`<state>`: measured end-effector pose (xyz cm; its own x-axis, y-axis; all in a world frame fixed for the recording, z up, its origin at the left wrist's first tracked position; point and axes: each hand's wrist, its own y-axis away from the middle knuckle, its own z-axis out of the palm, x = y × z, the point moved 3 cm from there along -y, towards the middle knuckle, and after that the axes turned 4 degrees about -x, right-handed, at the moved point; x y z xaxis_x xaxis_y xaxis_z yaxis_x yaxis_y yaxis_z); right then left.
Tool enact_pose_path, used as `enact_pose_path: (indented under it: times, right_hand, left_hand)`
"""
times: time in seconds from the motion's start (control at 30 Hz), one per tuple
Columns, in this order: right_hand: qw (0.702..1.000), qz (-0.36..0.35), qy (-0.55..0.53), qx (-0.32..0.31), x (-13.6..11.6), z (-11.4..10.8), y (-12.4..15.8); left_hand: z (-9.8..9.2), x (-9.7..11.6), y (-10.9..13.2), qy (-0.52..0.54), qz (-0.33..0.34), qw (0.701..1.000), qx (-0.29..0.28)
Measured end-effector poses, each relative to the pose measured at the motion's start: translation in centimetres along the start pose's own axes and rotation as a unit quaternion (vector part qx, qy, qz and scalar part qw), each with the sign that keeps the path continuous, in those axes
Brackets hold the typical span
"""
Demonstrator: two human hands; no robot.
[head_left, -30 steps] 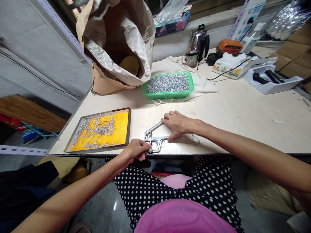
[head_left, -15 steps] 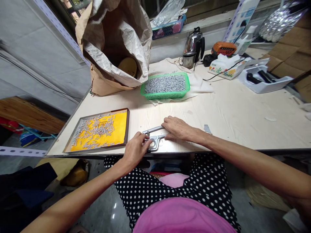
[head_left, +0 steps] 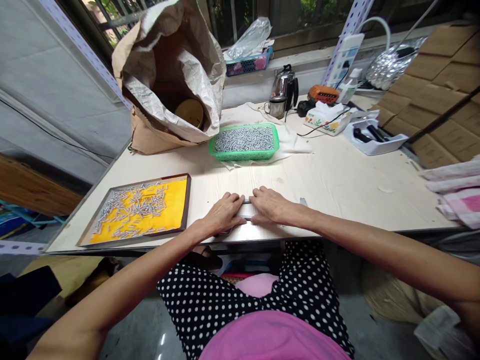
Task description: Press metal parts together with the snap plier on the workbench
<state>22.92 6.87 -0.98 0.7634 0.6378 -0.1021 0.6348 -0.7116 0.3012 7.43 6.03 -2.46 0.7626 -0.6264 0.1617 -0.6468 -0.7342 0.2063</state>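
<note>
On the table near its front edge lies a grey metal frame-like part, mostly covered by my hands. Its two bars show in the gap between them. My left hand is closed over its left end, thumb on the near side and fingers on the far side. Gripping the right end in the same way is my right hand. To the left sits a shallow tray with a yellow bottom and many small silver pins scattered in it. A green basket full of similar pins stands beyond my hands.
A large open paper sack stands at the back left. Along the back are a metal kettle, a metal cup, a tissue box and a white holder. Cardboard leans at the right.
My left hand has moved from pinching the spring end of the metal part to covering its left end, closer to my right hand. The view has tilted up and shifted right.
</note>
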Motion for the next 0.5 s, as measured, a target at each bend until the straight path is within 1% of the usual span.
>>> enact_pose_path:
  times: [0.1,0.23,0.3,0.4,0.47,0.5]
  right_hand:
    - [1.000,-0.005,0.019,0.017,-0.9,0.2,0.2]
    - [0.999,-0.019,-0.001,0.047,-1.6,1.3,0.3]
    - [0.998,-0.026,-0.020,0.060,-1.5,1.8,0.3]
    - [0.997,-0.032,-0.030,0.070,-0.8,1.7,0.1]
    - [0.997,-0.041,-0.032,0.057,0.2,1.1,-0.3]
    - [0.997,-0.047,-0.039,0.044,0.8,0.7,-0.5]
  left_hand:
    - [0.1,0.1,-0.1,0.021,0.021,0.999,0.015]
    - [1.0,0.3,0.4,0.057,-0.007,0.997,0.055]
    - [1.2,0.2,0.5,0.072,-0.016,0.995,0.061]
    - [1.3,0.1,0.5,0.070,-0.025,0.995,0.059]
    - [1.3,0.3,0.8,0.056,-0.042,0.995,0.069]
    - [1.5,0.6,1.1,0.048,-0.054,0.994,0.084]
